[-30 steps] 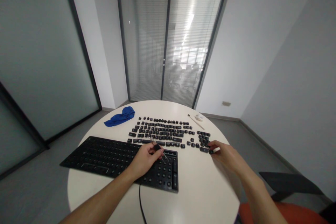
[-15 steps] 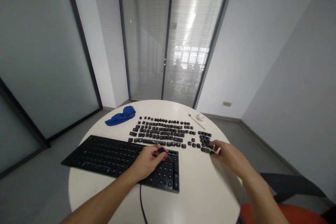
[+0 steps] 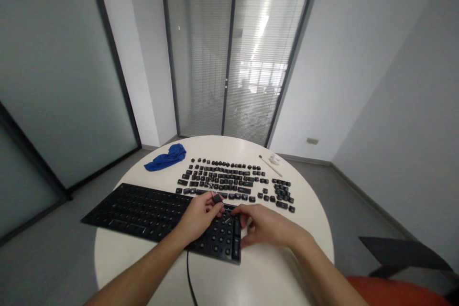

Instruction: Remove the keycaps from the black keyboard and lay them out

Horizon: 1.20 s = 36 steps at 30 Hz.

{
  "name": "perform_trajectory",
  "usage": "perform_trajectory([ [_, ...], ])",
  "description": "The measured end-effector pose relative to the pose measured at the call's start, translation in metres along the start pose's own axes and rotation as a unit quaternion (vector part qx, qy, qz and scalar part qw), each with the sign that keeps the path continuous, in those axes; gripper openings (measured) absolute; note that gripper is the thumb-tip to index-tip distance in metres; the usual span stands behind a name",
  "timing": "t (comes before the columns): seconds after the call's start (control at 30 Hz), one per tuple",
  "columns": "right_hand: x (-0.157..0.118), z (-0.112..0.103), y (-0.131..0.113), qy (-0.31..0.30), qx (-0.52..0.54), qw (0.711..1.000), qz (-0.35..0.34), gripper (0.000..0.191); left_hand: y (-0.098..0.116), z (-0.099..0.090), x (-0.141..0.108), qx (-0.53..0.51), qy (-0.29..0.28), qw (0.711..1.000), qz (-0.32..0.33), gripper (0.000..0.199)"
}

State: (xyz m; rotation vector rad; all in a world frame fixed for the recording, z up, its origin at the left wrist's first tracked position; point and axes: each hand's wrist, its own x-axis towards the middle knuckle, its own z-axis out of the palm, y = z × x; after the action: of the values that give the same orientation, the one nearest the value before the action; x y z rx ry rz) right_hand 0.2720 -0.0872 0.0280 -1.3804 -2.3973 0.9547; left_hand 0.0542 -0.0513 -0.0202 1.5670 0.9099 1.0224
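A black keyboard (image 3: 158, 210), most of its keycaps off, lies at a slant on the table. My left hand (image 3: 201, 214) rests over its right part, closed on a keycap puller with a black grip (image 3: 217, 198) and thin wire loops. At the keyboard's right end is my right hand (image 3: 263, 224), its index finger and thumb spread along the edge and gripping it beside the long keys still fitted there. Loose black keycaps (image 3: 222, 179) lie in rows behind the keyboard. A smaller block of number-pad keycaps (image 3: 282, 191) sits to their right.
A blue cloth (image 3: 165, 157) lies at the table's back left. A thin brush (image 3: 270, 166) and a small whitish item (image 3: 275, 158) are at the back right. The keyboard's cable (image 3: 191, 279) runs off the front of the round table (image 3: 283, 277). A chair (image 3: 405, 258) stands to the right.
My right hand has left the number-pad keycaps and moved left to the keyboard's right edge. The keyboard appears shifted slightly left. My left hand still holds the puller, its wires now raised.
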Motion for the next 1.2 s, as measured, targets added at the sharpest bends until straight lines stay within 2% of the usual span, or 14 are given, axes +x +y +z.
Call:
perform_trajectory([
  [0.2,0.018,0.004,0.002,-0.012,0.008,0.999,-0.039,0.067,0.005,0.001,0.001,0.01,0.019,1.0,-0.022,0.022],
  [0.43,0.02,0.014,0.013,-0.006,0.08,0.995,-0.056,0.074,-0.002,-0.002,0.001,0.02,0.054,0.997,-0.047,0.048],
  [0.7,0.02,0.022,0.019,0.003,0.135,0.99,-0.045,0.075,-0.006,-0.003,0.002,0.037,0.052,0.997,-0.039,0.044],
  [0.97,0.02,0.024,0.019,0.007,0.143,0.988,-0.051,0.077,0.0,-0.002,0.001,0.044,0.061,0.995,-0.06,0.052],
  [1.2,0.021,0.024,0.02,0.007,0.138,0.989,-0.06,0.068,0.011,0.002,-0.009,0.163,0.039,0.986,0.015,0.041],
])
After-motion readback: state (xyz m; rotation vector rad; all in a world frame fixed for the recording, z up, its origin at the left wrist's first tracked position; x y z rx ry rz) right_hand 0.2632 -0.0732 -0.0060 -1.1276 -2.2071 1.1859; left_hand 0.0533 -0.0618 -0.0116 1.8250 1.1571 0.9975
